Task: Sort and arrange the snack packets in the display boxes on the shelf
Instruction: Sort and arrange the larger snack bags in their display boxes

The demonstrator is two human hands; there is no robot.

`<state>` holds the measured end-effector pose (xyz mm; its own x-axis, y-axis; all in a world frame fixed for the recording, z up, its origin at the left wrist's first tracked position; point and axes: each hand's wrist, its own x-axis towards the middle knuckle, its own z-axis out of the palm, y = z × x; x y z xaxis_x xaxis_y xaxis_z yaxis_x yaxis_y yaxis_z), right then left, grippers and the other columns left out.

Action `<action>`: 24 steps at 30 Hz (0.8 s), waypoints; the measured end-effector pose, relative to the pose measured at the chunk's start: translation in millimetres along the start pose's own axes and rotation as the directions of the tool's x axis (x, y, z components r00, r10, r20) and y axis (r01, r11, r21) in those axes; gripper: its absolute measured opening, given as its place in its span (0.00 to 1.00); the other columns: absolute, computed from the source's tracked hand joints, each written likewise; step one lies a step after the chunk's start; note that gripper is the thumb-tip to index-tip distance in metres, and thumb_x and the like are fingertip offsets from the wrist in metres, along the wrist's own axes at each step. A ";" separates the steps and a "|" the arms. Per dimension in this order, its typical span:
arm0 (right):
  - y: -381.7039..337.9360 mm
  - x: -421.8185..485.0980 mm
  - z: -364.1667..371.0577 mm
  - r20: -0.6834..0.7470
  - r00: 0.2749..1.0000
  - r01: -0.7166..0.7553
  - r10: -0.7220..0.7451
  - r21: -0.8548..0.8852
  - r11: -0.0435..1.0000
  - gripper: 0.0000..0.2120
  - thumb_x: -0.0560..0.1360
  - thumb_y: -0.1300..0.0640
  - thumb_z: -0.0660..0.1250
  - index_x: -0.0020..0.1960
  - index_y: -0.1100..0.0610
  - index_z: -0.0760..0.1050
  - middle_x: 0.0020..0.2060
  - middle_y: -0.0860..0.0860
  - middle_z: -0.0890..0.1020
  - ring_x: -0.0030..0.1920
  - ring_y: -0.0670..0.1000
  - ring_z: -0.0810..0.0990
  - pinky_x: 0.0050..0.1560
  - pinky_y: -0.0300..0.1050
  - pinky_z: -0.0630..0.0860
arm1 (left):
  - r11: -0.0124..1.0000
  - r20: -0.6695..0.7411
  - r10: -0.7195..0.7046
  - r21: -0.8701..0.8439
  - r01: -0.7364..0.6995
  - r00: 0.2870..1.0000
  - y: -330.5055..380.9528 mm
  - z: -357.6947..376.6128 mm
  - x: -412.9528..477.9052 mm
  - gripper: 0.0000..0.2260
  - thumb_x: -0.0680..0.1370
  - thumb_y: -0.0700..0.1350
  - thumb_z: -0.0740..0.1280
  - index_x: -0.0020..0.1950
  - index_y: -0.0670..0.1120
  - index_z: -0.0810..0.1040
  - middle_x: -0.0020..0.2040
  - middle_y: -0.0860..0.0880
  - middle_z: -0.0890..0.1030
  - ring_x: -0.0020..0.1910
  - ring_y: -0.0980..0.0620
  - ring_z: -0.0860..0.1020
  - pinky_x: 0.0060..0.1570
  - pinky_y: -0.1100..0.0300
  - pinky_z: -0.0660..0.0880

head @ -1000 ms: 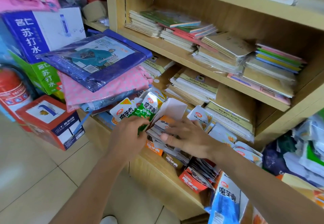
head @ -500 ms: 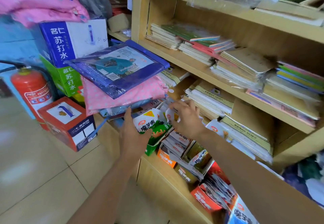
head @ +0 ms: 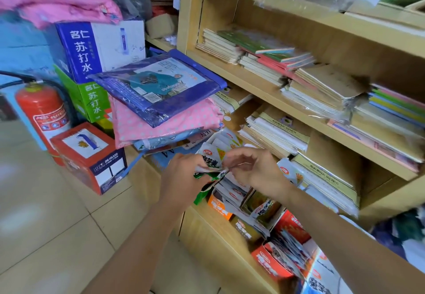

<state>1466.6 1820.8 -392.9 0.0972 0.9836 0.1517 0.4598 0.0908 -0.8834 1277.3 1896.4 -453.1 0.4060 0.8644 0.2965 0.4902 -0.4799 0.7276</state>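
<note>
I see a pale wooden shelf (head: 185,17) above a tiled floor (head: 57,236), notebooks (head: 322,86) stacked at 2 o'clock, and centrally my left hand (head: 184,175) grips a bundle of green-and-white snack packets (head: 210,158) while my right hand (head: 253,169) pinches their edge from 3 o'clock, orange display boxes (head: 219,207) lying at 5 o'clock

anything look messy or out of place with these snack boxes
Yes: the green display box gripped by the left hand is crumpled and tilted, its snack packets sticking out. Those in the orange box at lower right splay at mixed angles.
</note>
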 end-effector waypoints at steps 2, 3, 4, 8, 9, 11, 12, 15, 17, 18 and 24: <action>0.7 8.0 -6.5 -0.040 0.995 -0.091 0.090 -0.020 0.996 0.18 0.73 0.68 0.67 0.59 0.54 0.80 0.55 0.51 0.82 0.51 0.52 0.82 0.51 0.46 0.79 | 0.999 0.008 0.038 -0.039 -0.038 0.999 -7.2 -2.4 1.0 0.07 0.70 0.45 0.79 0.41 0.51 0.82 0.43 0.59 0.83 0.46 0.54 0.75 0.42 0.48 0.76; 1.7 13.1 -9.8 -0.037 0.990 -0.142 0.139 -0.080 0.987 0.19 0.74 0.65 0.66 0.62 0.51 0.79 0.56 0.50 0.81 0.53 0.50 0.80 0.52 0.46 0.77 | 0.997 0.019 0.050 -0.054 -0.049 0.999 -10.1 -4.7 1.6 0.07 0.71 0.43 0.78 0.40 0.51 0.82 0.43 0.59 0.84 0.46 0.55 0.76 0.43 0.49 0.77; 3.0 17.8 -11.7 -0.010 0.980 -0.196 0.197 -0.141 0.970 0.20 0.74 0.62 0.66 0.65 0.49 0.78 0.59 0.49 0.80 0.55 0.49 0.79 0.54 0.46 0.74 | 0.997 0.026 0.049 -0.063 -0.048 0.998 -12.3 -7.3 2.2 0.07 0.71 0.43 0.78 0.40 0.52 0.82 0.43 0.59 0.84 0.46 0.56 0.76 0.43 0.49 0.77; 14.7 31.1 -8.1 0.144 0.926 -0.305 0.348 -0.254 0.918 0.21 0.80 0.55 0.65 0.73 0.49 0.71 0.65 0.46 0.76 0.63 0.48 0.74 0.63 0.46 0.69 | 0.997 -0.024 -0.040 -0.061 0.038 0.999 -18.1 -15.8 6.3 0.05 0.76 0.44 0.74 0.46 0.53 0.81 0.39 0.56 0.82 0.38 0.53 0.80 0.38 0.52 0.77; 17.4 32.2 -6.2 0.150 0.918 -0.327 0.367 -0.236 0.915 0.21 0.80 0.54 0.66 0.73 0.49 0.71 0.62 0.47 0.77 0.62 0.49 0.75 0.64 0.48 0.71 | 0.996 -0.052 -0.064 -0.058 0.061 0.997 -18.5 -16.9 6.9 0.05 0.76 0.44 0.73 0.46 0.53 0.80 0.39 0.55 0.82 0.37 0.52 0.80 0.38 0.53 0.76; 20.1 32.7 -3.8 0.155 0.918 -0.330 0.364 -0.208 0.921 0.19 0.79 0.55 0.68 0.70 0.49 0.73 0.58 0.47 0.78 0.58 0.50 0.77 0.60 0.45 0.73 | 0.992 -0.095 -0.115 -0.054 0.110 0.989 -19.5 -18.0 7.8 0.07 0.77 0.44 0.73 0.46 0.55 0.77 0.38 0.56 0.81 0.39 0.51 0.80 0.37 0.54 0.75; 21.2 32.5 -3.3 0.159 0.919 -0.329 0.360 -0.190 0.925 0.17 0.79 0.56 0.69 0.67 0.49 0.75 0.56 0.47 0.78 0.55 0.49 0.77 0.56 0.41 0.73 | 0.987 -0.100 -0.148 -0.073 0.141 0.984 -19.1 -18.5 7.9 0.08 0.76 0.45 0.73 0.46 0.56 0.75 0.38 0.57 0.80 0.40 0.51 0.80 0.37 0.56 0.74; 21.8 31.4 -2.6 0.172 0.919 -0.341 0.355 -0.107 0.934 0.07 0.77 0.59 0.72 0.53 0.50 0.80 0.44 0.39 0.79 0.44 0.38 0.76 0.45 0.32 0.69 | 0.970 -0.050 -0.207 -0.138 0.198 0.977 -16.6 -20.6 9.2 0.14 0.72 0.47 0.76 0.51 0.57 0.74 0.43 0.60 0.80 0.47 0.53 0.81 0.41 0.58 0.74; 18.7 28.3 -2.0 0.189 0.912 -0.353 0.363 -0.081 0.932 0.08 0.73 0.56 0.76 0.51 0.50 0.81 0.41 0.39 0.80 0.41 0.38 0.76 0.46 0.35 0.71 | 0.988 -0.015 -0.139 -0.074 0.137 0.990 -11.9 -24.3 10.5 0.24 0.67 0.53 0.79 0.59 0.60 0.74 0.53 0.62 0.78 0.55 0.56 0.75 0.47 0.56 0.74; 20.4 27.9 -2.0 0.205 0.906 -0.363 0.371 -0.076 0.929 0.17 0.70 0.54 0.77 0.58 0.51 0.81 0.47 0.42 0.82 0.47 0.41 0.79 0.52 0.41 0.74 | 0.996 0.002 -0.085 -0.031 0.085 0.996 -6.9 -27.4 10.6 0.30 0.65 0.56 0.80 0.64 0.60 0.73 0.58 0.63 0.76 0.59 0.57 0.71 0.50 0.55 0.73; 16.1 22.0 -1.0 0.281 0.907 -0.301 0.314 -0.092 0.949 0.25 0.66 0.55 0.75 0.63 0.48 0.79 0.58 0.48 0.83 0.60 0.53 0.81 0.68 0.57 0.73 | 0.996 0.155 0.053 -0.075 -0.042 0.987 3.0 -25.6 12.6 0.23 0.67 0.65 0.73 0.60 0.61 0.79 0.53 0.66 0.80 0.56 0.64 0.76 0.53 0.54 0.77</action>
<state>1477.0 1843.7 -403.3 -0.0155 0.9642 -0.2647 0.4881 -0.2238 -0.8436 1264.1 1909.7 -431.4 0.5459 0.8040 0.2358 0.4133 -0.5032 0.7590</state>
